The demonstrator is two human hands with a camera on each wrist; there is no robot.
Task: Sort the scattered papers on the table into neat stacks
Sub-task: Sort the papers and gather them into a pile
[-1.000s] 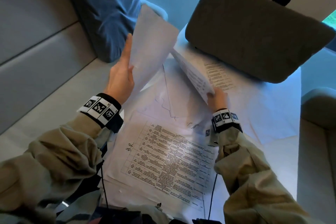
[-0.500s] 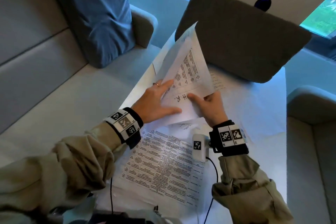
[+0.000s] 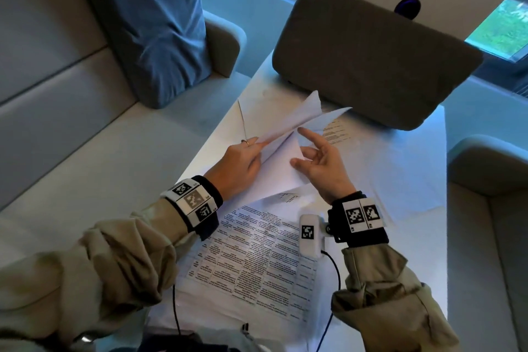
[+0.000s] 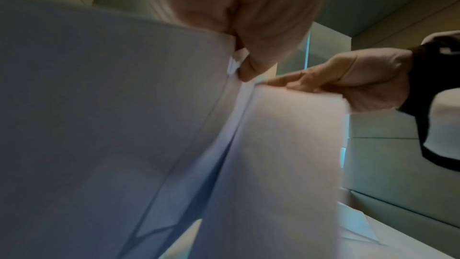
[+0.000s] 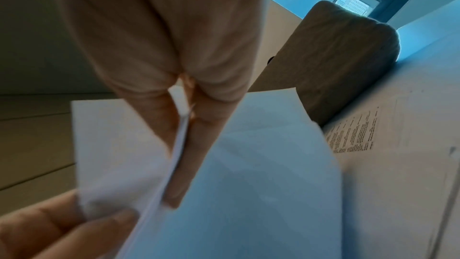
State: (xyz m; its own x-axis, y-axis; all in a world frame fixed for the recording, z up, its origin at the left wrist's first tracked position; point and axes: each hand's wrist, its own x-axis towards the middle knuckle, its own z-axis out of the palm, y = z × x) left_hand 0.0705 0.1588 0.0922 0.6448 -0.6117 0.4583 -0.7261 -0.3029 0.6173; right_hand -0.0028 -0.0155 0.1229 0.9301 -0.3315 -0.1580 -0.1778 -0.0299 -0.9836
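White sheets point(image 3: 281, 157) are held tilted above the table point(image 3: 423, 266), blank sides up and fanned apart at the far end. My left hand point(image 3: 257, 146) pinches them at their left edge; the thumb point(image 4: 246, 70) presses the paper. My right hand point(image 3: 298, 147) lies against their right side with straight, spread fingers point(image 5: 211, 125), and a sheet's edge point(image 5: 179, 145) runs between two of them. A printed table sheet point(image 3: 257, 251) lies flat below my wrists, on more paper.
More loose papers point(image 3: 400, 174) cover the table's right half, one with text point(image 3: 334, 131) beside a grey cushion point(image 3: 371, 54) at the far end. A blue cushion point(image 3: 151, 23) leans on the sofa point(image 3: 85, 137) to the left. An armchair point(image 3: 485, 208) stands to the right.
One second ago each hand held a sheet apart. The sheets were brought together over the table and tipped blank side up. My right hand has loosened from its pinch and spread its fingers.
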